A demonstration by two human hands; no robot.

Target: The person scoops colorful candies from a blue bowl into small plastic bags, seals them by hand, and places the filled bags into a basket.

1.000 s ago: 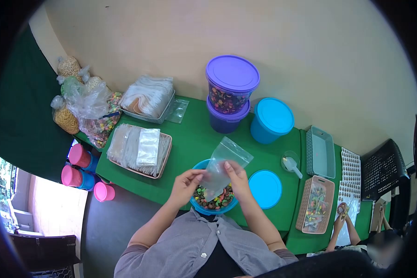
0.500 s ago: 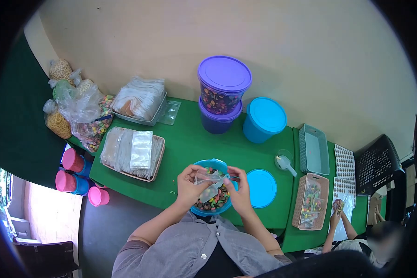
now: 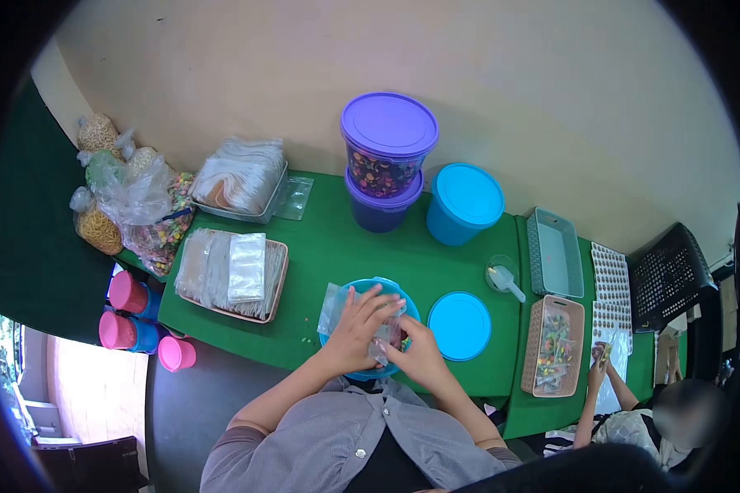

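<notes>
A clear plastic bag (image 3: 332, 307) is in both of my hands over a blue tub (image 3: 409, 299) of colourful mixed pieces. My left hand (image 3: 355, 330) lies across the bag with its fingers stretched over it and its thumb hidden, keeping hold of it. My right hand (image 3: 419, 353) grips the bag's right side, thumb and fingers closed near some pieces that show through. Both hands cover much of the tub's contents. Right of the tub lies a round blue lid (image 3: 460, 326).
Trays of plastic bags (image 3: 278, 287) stand left, beside filled sacks (image 3: 99, 228). Purple tubs (image 3: 389, 123) and a lidded blue tub (image 3: 466, 197) are behind. A scoop (image 3: 508, 283) and a basket of packets (image 3: 538, 329) lie right, near a co-worker's hands (image 3: 602, 361).
My left hand has turned and spread over the bag, while my right hand has moved lower, closer to the tub. The bag now sticks out left of my left hand. The view has shifted slightly.
</notes>
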